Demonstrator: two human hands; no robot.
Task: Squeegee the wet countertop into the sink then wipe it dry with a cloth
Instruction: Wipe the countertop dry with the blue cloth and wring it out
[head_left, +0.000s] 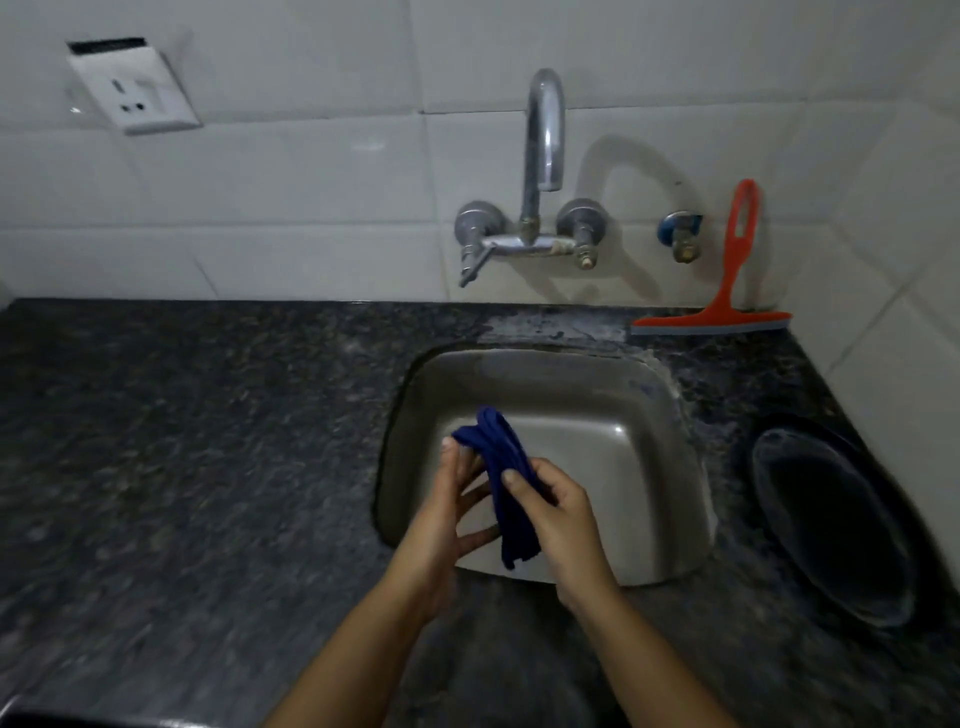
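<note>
A dark blue cloth (501, 467), bunched into a long roll, hangs over the steel sink (597, 384). My left hand (447, 504) pinches its upper end with the fingertips. My right hand (558, 514) grips its middle from the right, thumb on top. The cloth's lower end dangles free above the sink's front wall. An orange squeegee (727, 291) leans against the tiled wall at the back right, its blade resting on the dark speckled granite countertop (197, 441). The countertop spreads wide to the left of the sink.
A chrome wall tap (540, 171) arches over the back of the sink, with a small blue valve (678, 234) to its right. A dark round lid or plate (831, 519) lies on the counter right of the sink. A wall socket (137, 88) sits upper left.
</note>
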